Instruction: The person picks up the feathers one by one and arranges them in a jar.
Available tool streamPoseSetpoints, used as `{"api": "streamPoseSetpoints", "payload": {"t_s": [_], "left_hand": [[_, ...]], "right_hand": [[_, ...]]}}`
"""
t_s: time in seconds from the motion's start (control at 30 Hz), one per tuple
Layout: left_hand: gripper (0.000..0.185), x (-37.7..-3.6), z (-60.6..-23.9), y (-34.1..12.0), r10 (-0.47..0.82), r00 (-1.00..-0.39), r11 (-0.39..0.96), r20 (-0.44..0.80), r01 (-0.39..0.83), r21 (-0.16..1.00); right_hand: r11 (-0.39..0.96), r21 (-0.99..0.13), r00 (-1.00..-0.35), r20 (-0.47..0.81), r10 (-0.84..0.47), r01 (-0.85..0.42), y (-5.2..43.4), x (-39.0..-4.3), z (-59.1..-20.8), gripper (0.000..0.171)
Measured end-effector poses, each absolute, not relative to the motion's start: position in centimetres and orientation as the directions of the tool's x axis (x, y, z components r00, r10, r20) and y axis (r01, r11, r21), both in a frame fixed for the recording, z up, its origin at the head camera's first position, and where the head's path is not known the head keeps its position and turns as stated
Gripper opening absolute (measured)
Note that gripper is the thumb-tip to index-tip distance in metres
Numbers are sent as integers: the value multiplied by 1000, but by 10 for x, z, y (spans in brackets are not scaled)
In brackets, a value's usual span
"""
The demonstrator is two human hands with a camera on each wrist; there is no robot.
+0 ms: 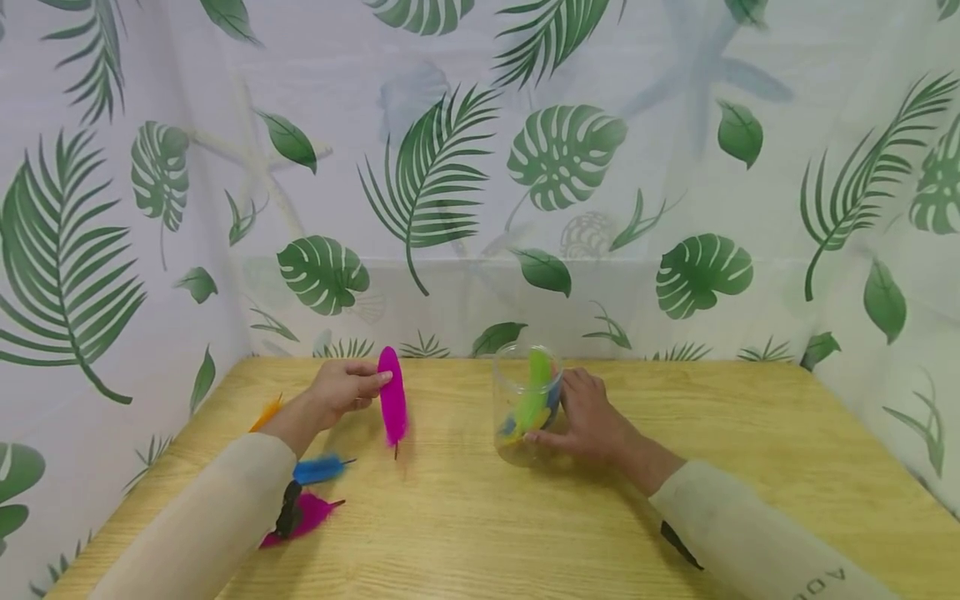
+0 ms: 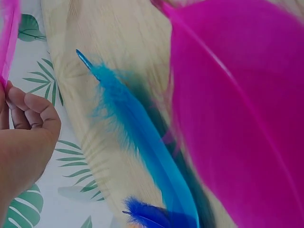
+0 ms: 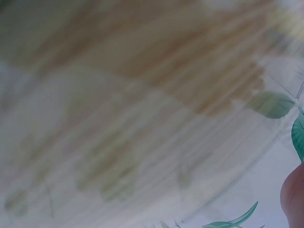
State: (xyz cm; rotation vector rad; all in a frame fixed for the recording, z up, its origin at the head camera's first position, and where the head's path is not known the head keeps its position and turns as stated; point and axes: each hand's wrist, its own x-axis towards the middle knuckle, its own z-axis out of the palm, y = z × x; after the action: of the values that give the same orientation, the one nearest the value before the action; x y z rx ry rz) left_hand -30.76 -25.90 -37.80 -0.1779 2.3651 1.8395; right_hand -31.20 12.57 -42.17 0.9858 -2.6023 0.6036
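Note:
My left hand (image 1: 347, 388) pinches a bright pink feather (image 1: 392, 400) by its upper part, holding it upright above the wooden table (image 1: 465, 517). In the left wrist view that hand (image 2: 23, 137) shows at the left edge with curled fingers and a sliver of the held pink feather (image 2: 8, 38). My right hand (image 1: 588, 417) grips the side of a clear plastic jar (image 1: 525, 400) standing on the table, with green, yellow and blue feathers inside. The right wrist view is blurred and shows only table wood and a bit of the hand (image 3: 292, 197).
On the table by my left forearm lie a blue feather (image 1: 318, 469), a magenta feather (image 1: 303, 517) and an orange feather (image 1: 266, 412). The left wrist view shows the blue feather (image 2: 142, 147) and magenta feather (image 2: 237, 123) close up. Leaf-print curtains (image 1: 480, 167) enclose the table.

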Motion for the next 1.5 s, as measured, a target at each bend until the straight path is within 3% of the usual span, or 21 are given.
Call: {"api": "streamPoseSetpoints", "payload": {"t_s": [0.67,0.97,1.27,1.5], "left_hand": [[22,-309,-374,-260,99,-985,169,-139,-121,978],[20,-308,-370,-257,70,-986,208,-151,-134,969],[18,-309,-360,-249,115,-982,220,-151,-123,968],[37,-307,-345,-231,113,-984,271,-136,-101,957]], "right_hand": [[670,-275,-712,425,-559,-690,126,-312,-424,87],[679,-290,-730,393,-558,-675,126,-310,-420,78],[684,-281,-730,402,-553,-673,126,-309,-421,81],[681,-259,-714,423,-558,-685,127,-311,-423,85]]}}
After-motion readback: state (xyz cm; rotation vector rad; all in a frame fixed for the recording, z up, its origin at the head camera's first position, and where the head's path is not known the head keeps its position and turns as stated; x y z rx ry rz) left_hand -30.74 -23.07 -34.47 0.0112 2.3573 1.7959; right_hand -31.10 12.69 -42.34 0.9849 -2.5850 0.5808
